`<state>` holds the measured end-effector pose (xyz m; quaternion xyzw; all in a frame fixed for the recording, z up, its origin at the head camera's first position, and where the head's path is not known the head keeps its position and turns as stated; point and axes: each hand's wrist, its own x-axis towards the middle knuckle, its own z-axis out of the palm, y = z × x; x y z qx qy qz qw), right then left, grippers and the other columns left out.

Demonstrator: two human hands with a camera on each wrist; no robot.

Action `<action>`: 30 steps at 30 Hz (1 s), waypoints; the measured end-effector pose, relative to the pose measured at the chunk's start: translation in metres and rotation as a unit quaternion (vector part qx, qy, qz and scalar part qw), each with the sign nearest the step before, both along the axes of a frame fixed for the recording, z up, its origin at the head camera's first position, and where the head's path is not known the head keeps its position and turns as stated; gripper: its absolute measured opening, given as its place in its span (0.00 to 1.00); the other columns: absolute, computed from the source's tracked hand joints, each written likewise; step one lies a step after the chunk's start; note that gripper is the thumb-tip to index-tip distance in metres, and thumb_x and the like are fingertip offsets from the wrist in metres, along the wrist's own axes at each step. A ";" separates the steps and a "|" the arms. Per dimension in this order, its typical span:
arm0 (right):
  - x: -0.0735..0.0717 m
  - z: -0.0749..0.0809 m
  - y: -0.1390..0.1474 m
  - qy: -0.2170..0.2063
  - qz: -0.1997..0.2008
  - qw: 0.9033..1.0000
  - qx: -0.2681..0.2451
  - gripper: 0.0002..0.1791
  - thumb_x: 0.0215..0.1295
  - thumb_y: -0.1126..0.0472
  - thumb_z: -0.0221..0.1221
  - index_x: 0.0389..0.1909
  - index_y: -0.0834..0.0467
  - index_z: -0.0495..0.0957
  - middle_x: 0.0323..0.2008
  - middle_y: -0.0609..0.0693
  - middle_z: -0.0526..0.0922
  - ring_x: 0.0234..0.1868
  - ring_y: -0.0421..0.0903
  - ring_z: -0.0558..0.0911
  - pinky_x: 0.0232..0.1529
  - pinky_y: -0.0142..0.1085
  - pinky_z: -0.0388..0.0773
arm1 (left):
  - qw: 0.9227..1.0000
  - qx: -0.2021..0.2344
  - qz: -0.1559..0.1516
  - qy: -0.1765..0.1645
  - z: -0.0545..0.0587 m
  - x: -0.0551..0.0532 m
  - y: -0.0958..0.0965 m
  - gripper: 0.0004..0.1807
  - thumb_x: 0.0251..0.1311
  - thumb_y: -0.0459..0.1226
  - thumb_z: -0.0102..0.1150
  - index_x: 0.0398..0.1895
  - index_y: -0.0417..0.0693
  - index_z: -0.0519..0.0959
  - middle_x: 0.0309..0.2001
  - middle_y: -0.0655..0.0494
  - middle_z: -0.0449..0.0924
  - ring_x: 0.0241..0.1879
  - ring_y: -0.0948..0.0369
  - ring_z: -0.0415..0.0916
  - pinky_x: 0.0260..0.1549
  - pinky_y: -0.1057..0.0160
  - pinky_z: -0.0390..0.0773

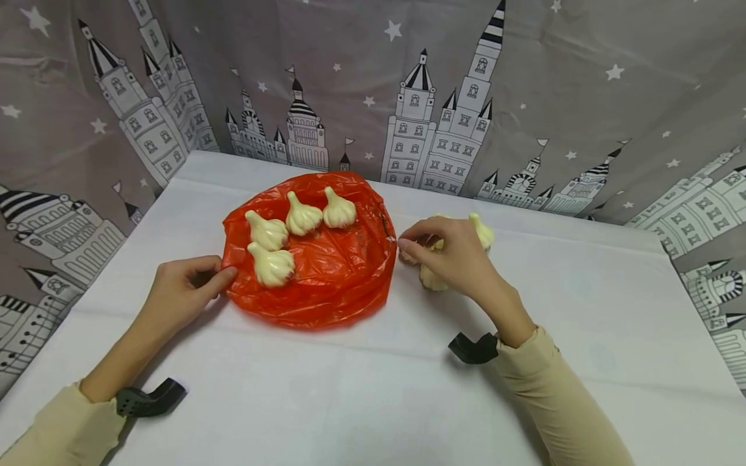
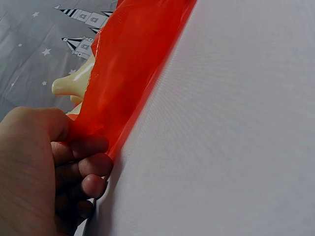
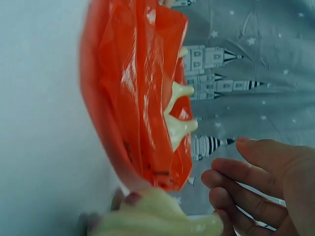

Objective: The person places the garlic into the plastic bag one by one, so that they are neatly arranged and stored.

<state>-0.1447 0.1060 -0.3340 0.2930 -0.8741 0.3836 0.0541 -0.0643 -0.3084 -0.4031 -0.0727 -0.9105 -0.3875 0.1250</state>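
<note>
A red plastic bag (image 1: 326, 304) lies with its mouth spread wide on the white table. Inside it, toward the left and back, sit several pale garlic bulbs (image 1: 274, 265). My left hand (image 1: 183, 285) pinches the bag's left rim between thumb and fingers, and the left wrist view shows the red film (image 2: 133, 64) in that pinch. Just off the bag's right rim is my right hand (image 1: 454, 255), its fingers loosely bent with nothing between them in the right wrist view. Beneath and behind this hand are more garlic bulbs (image 1: 482, 232), partly hidden by it.
A white cloth covers the table (image 1: 361, 395). Behind it hangs a grey curtain (image 1: 361, 77) printed with castles and stars. Each wrist wears a black camera mount (image 1: 474, 348). In the right wrist view, a blurred garlic bulb (image 3: 157, 216) lies close in front.
</note>
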 end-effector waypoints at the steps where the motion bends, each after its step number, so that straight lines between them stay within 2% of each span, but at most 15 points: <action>1: 0.000 -0.001 0.003 -0.001 0.000 1.000 -0.004 0.06 0.61 0.56 0.68 0.36 0.52 0.87 0.33 0.42 0.87 0.33 0.38 0.83 0.38 0.36 0.82 | 1.000 0.000 0.000 0.001 0.000 0.000 0.000 0.06 0.62 0.36 0.64 0.27 0.50 0.80 0.21 0.57 0.75 0.27 0.67 0.68 0.26 0.75 0.68; 5: 0.001 -0.001 0.015 0.005 -0.005 1.000 -0.005 0.07 0.62 0.54 0.68 0.37 0.52 0.87 0.34 0.42 0.87 0.34 0.38 0.83 0.39 0.37 0.81 | 1.000 -0.002 0.000 0.002 0.001 0.000 -0.001 0.06 0.63 0.36 0.64 0.27 0.50 0.80 0.21 0.57 0.75 0.27 0.67 0.69 0.26 0.76 0.69; 12: 0.001 0.005 0.034 0.009 -0.044 0.999 0.000 0.09 0.64 0.50 0.66 0.39 0.50 0.87 0.37 0.41 0.88 0.33 0.38 0.83 0.36 0.37 0.80 | 1.000 0.011 0.005 -0.008 0.000 0.000 0.000 0.07 0.62 0.36 0.65 0.26 0.50 0.80 0.21 0.58 0.74 0.26 0.66 0.69 0.25 0.74 0.68; 17: -0.001 0.010 0.049 0.013 -0.064 0.998 0.005 0.10 0.65 0.48 0.64 0.39 0.49 0.87 0.38 0.38 0.87 0.34 0.36 0.84 0.37 0.34 0.79 | 1.000 0.000 -0.001 -0.007 0.000 0.001 0.001 0.07 0.63 0.38 0.64 0.27 0.50 0.81 0.22 0.57 0.76 0.27 0.66 0.69 0.26 0.75 0.70; 23: -0.006 0.014 0.072 0.033 -0.084 0.996 -0.004 0.07 0.65 0.52 0.65 0.39 0.49 0.87 0.37 0.39 0.87 0.37 0.33 0.82 0.40 0.28 0.78 | 1.000 -0.009 -0.002 -0.006 -0.001 0.001 0.002 0.07 0.64 0.39 0.63 0.28 0.50 0.81 0.22 0.57 0.76 0.27 0.66 0.69 0.27 0.76 0.70; 30: -0.007 0.017 0.076 0.015 -0.075 0.997 -0.008 0.06 0.63 0.54 0.67 0.39 0.48 0.87 0.37 0.41 0.88 0.39 0.33 0.81 0.42 0.27 0.78 | 1.000 -0.003 0.002 0.001 0.000 0.001 0.000 0.07 0.62 0.37 0.65 0.26 0.51 0.80 0.21 0.58 0.75 0.27 0.66 0.69 0.27 0.75 0.68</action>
